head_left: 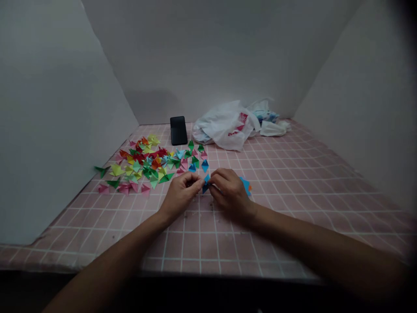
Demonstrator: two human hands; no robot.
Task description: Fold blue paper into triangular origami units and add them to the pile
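Note:
Between my fingertips is a small blue folded paper piece, diamond-shaped and upright just above the table. My left hand is closed in a pinch at its left edge. From the other side, my right hand pinches its right edge, fingers curled. More blue paper, with a bit of orange, shows partly behind my right hand. Just beyond my hands lie two blue folded pieces, one near the middle and another to its left. Several green and pink folded pieces lie farther back.
A spread of colourful folded paper pieces covers the table's left side. At the back lie a black phone, a white plastic bag with red print, and crumpled white and blue wrapping. Pale walls enclose the pink checked tablecloth.

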